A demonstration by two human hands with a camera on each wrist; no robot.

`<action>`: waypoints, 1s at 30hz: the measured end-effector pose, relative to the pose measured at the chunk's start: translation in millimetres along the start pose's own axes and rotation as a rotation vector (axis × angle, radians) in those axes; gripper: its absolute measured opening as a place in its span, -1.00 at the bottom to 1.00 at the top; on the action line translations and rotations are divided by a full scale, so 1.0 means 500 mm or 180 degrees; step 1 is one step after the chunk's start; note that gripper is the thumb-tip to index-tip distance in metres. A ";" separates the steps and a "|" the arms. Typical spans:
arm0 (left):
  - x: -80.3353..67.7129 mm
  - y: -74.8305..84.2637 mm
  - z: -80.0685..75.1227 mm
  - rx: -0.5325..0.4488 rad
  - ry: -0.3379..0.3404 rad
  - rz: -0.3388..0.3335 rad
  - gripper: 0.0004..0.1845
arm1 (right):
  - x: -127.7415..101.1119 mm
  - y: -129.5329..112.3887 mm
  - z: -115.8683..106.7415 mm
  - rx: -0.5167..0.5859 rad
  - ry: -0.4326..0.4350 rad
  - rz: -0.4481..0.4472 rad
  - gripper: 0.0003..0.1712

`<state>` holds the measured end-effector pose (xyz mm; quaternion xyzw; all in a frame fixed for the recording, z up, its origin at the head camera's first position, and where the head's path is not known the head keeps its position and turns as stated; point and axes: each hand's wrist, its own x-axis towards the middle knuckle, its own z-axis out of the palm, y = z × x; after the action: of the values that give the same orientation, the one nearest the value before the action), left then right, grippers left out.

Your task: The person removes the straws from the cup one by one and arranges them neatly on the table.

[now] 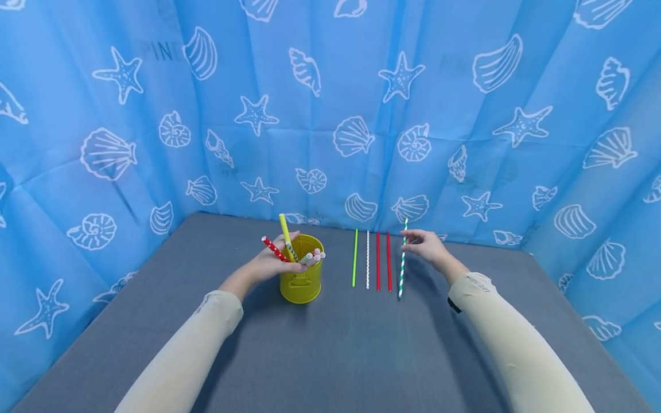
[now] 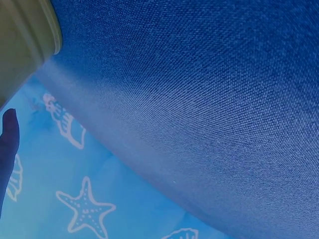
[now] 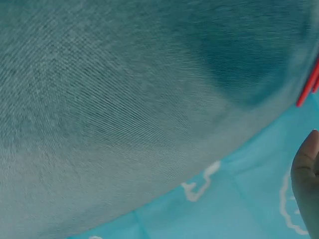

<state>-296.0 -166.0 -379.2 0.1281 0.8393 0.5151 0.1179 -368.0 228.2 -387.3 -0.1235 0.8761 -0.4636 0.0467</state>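
In the head view my left hand (image 1: 269,265) grips the yellow bucket (image 1: 301,289) by its left side near the rim, thumb across the front. Several paper straws stand in it: a red dotted straw (image 1: 274,249) and a yellow straw (image 1: 285,229) lean out on the left, and pale-ended ones sit at the right. My right hand (image 1: 427,246) pinches a green-and-white striped straw (image 1: 402,269) near its upper part. Part of the bucket (image 2: 22,50) shows in the left wrist view. Only part of my right hand (image 3: 306,174) appears in the right wrist view.
Left of the striped straw, a green straw (image 1: 354,258), a white patterned straw (image 1: 368,261) and two red straws, one (image 1: 378,262) beside the other (image 1: 389,262), lie in a row on the grey table (image 1: 330,355). A blue shell-print curtain (image 1: 330,92) hangs behind.
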 end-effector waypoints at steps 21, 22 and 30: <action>0.000 0.008 0.008 -0.0048 0.0030 -0.0020 -0.05 | 0.074 0.071 0.009 -0.0092 -0.0438 0.0630 -0.44; 0.000 0.008 0.008 -0.0063 0.0043 -0.0037 -0.05 | 0.078 0.073 0.007 -0.0119 -0.0476 0.0602 -0.44; -0.002 0.005 0.002 -0.0031 0.0078 -0.0032 -0.05 | 0.102 0.082 0.013 -0.0283 -0.0662 0.0546 -0.42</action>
<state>-294.5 -164.4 -377.4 0.1170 0.8388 0.5201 0.1109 -423.3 232.0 -423.1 -0.0975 0.8936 -0.4033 0.1712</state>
